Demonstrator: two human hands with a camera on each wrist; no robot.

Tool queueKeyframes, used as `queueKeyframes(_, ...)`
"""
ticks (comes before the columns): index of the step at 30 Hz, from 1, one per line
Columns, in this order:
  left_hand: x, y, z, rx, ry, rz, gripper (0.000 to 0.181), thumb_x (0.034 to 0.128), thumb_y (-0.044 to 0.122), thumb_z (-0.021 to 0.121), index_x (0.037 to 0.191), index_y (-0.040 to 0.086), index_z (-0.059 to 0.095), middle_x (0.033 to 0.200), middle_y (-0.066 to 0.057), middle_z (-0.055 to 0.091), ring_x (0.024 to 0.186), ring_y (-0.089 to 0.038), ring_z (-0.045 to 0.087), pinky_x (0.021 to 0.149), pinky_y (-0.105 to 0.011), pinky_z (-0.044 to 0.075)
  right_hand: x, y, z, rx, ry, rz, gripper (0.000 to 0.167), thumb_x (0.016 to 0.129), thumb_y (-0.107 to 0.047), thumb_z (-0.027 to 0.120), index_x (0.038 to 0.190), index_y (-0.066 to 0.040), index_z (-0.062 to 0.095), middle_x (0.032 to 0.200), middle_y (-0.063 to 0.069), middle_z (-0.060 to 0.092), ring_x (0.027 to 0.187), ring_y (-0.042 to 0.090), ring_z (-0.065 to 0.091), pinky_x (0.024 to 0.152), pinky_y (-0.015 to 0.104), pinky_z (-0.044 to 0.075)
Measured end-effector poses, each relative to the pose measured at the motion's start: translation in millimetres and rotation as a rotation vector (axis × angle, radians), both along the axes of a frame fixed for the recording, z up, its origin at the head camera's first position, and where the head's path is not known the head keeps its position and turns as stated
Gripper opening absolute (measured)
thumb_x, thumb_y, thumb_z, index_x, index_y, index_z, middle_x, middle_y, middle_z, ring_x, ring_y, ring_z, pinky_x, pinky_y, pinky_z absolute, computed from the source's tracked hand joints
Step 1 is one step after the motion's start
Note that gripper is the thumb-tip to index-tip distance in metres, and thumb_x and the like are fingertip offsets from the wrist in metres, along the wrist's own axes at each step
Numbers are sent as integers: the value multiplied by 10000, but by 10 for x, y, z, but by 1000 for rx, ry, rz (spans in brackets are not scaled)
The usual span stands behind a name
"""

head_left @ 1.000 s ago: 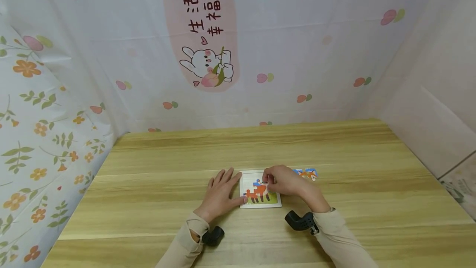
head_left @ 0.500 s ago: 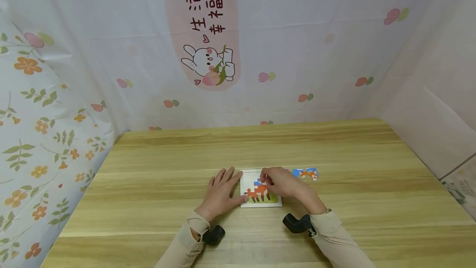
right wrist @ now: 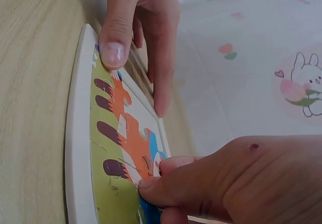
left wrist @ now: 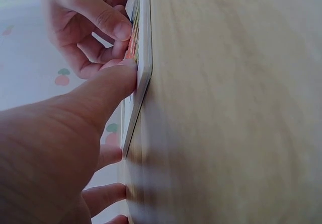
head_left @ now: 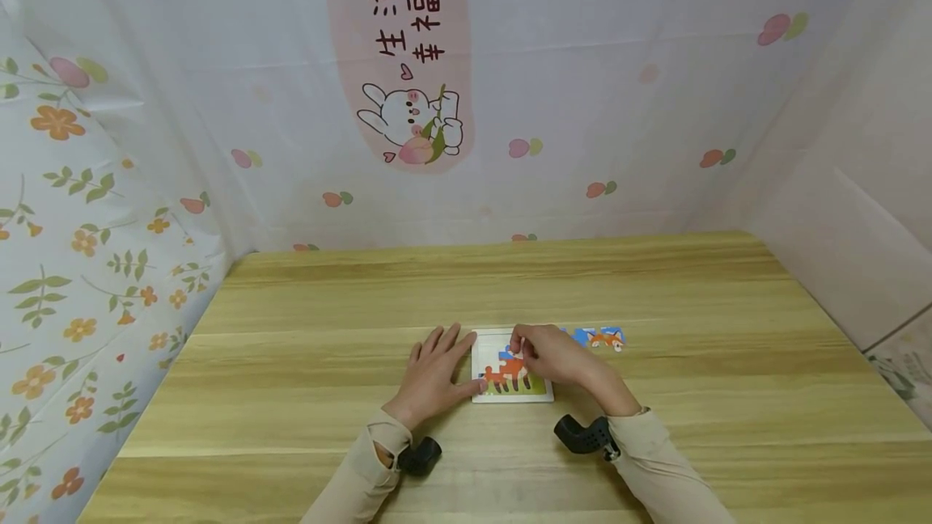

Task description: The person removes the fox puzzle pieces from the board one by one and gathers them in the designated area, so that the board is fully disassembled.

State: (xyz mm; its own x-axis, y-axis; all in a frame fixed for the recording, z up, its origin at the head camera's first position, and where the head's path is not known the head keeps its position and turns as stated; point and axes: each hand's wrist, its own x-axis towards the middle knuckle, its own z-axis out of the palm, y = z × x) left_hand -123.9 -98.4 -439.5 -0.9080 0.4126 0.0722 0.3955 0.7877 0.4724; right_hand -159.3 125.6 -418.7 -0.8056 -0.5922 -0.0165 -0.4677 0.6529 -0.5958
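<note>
A white-framed jigsaw puzzle board [head_left: 513,399] lies flat on the table, partly filled with a picture of an orange animal with dark legs on green. My left hand [head_left: 432,380] steadies its left side. The left fingers are spread straight, and the thumb [right wrist: 114,54] presses on the board's lower left corner. Over the board's right part, my right hand [head_left: 561,358] pinches a small puzzle piece [right wrist: 157,164] with white and blue on it between thumb and forefinger, against the filled part. Most of that piece is hidden by the fingers.
Loose puzzle pieces [head_left: 607,338] with an orange animal face on blue lie right of the board, partly behind my right hand. The wooden table [head_left: 349,297] meets a patterned curtain [head_left: 619,103] at the back. A black wrist camera [head_left: 582,435] sits on my right wrist.
My right hand has shifted slightly left over the board with its piece, uncovering more of the loose pieces, then stayed nearly still. The left hand keeps its place. The head view has tilted slightly.
</note>
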Motion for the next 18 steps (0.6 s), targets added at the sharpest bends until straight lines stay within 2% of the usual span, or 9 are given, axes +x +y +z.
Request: queueKeyframes(18, -10, 11, 4, -13, -12, 9, 707, 831, 445, 662, 1402, 96, 435, 1458, -195, 312, 1336, -416, 216, 1004, -623, 178, 15, -29, 34, 20, 21, -9, 188, 795, 117, 540, 838, -65, 524, 656, -24, 453, 569, 96, 391, 520, 224, 331)
